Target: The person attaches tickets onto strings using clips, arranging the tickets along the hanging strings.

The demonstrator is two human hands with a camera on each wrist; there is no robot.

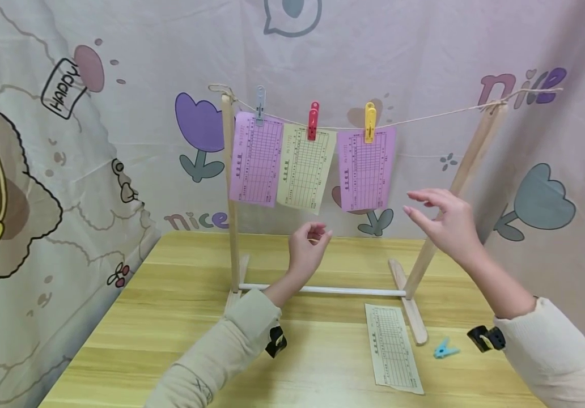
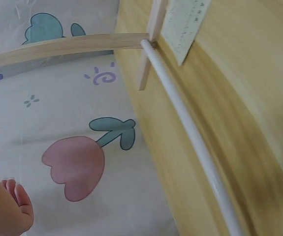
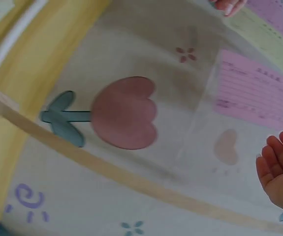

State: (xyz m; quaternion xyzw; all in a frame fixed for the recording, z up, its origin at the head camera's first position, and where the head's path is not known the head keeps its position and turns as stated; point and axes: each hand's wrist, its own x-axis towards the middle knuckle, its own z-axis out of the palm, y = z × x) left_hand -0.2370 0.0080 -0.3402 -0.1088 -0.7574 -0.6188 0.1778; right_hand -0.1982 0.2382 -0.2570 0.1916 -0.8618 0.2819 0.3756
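Note:
Three paper slips hang from a string (image 1: 435, 117) between two wooden posts. A clear clothespin (image 1: 260, 105) holds a purple slip (image 1: 257, 161), a red clothespin (image 1: 313, 120) a yellow slip (image 1: 305, 170), and a yellow clothespin (image 1: 370, 122) another purple slip (image 1: 366, 173). Below the slips, my left hand (image 1: 306, 249) hovers with loosely bent fingers and nothing visible in it. My right hand (image 1: 448, 221) is in the air beside the right post, thumb and fingers apart, holding nothing. On the table lie a pale yellow-green slip (image 1: 393, 348) and a blue clothespin (image 1: 445, 349).
The right post (image 1: 468, 161) leans outward, and the left post (image 1: 230, 198) stands nearly upright. A white rod (image 1: 343, 290) joins their wooden feet low over the table (image 1: 134, 334). Behind hangs a printed curtain (image 1: 374, 51).

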